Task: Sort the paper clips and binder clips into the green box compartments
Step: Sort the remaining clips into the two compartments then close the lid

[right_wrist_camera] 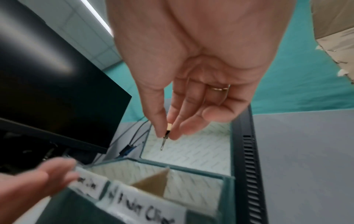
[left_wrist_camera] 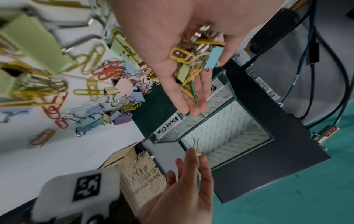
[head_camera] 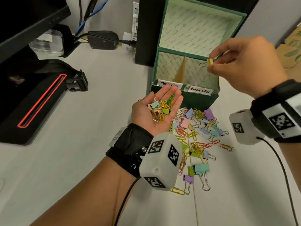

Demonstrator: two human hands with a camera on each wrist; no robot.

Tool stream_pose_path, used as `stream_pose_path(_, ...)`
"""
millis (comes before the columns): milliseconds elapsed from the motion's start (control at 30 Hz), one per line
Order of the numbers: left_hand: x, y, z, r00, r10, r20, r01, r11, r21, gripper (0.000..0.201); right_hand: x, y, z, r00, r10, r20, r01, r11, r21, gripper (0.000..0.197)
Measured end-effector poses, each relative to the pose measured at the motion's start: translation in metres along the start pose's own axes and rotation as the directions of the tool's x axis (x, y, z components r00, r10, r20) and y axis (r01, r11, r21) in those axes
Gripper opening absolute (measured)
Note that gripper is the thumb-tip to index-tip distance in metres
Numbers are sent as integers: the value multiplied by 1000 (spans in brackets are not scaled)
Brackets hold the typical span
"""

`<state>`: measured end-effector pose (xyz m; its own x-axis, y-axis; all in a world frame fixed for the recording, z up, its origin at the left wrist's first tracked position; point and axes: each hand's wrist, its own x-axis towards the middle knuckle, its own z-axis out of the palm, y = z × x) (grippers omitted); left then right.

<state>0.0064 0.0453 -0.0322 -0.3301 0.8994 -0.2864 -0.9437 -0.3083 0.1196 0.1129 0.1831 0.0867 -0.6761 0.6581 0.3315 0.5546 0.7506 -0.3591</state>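
Observation:
My left hand (head_camera: 156,110) lies palm up in front of the green box (head_camera: 202,98), cradling a heap of mixed clips (head_camera: 161,108) on straight fingers. Thumb and forefinger of my right hand (head_camera: 211,65) pinch a small gold binder clip (head_camera: 210,61) over the compartment labelled "Binder Clips" (head_camera: 200,91). A cardboard divider (head_camera: 180,70) splits the box; the left compartment carries the label "Paper Clips" (head_camera: 170,84). The gold binder clip (right_wrist_camera: 168,128) shows between the right fingertips in the right wrist view, the mixed clips (left_wrist_camera: 195,60) on the left palm in the left wrist view.
A pile of coloured paper clips and binder clips (head_camera: 198,137) is strewn over the white table (head_camera: 81,160) just before the box. The box's open lid (head_camera: 198,25) stands upright behind. A black device with a red stripe (head_camera: 32,101) lies at left, a cardboard carton (head_camera: 291,46) at right.

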Motion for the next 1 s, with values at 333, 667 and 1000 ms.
stream_pose_path(333,3,1,0,999,33,-2,-33,999,-4,47,-32,-36,13,866,-273,419,319,947,-42,28)
stream_pose_path(667,0,0,2,993,115,-23,-114,993,35,45,-57,-53,56,914,-218,342,267,958,-103,17)
stream_pose_path(1000,-4,0,6,987,148,-64,-144,987,68,44,-61,-52,61,925,-206,320,214,977,10,21)
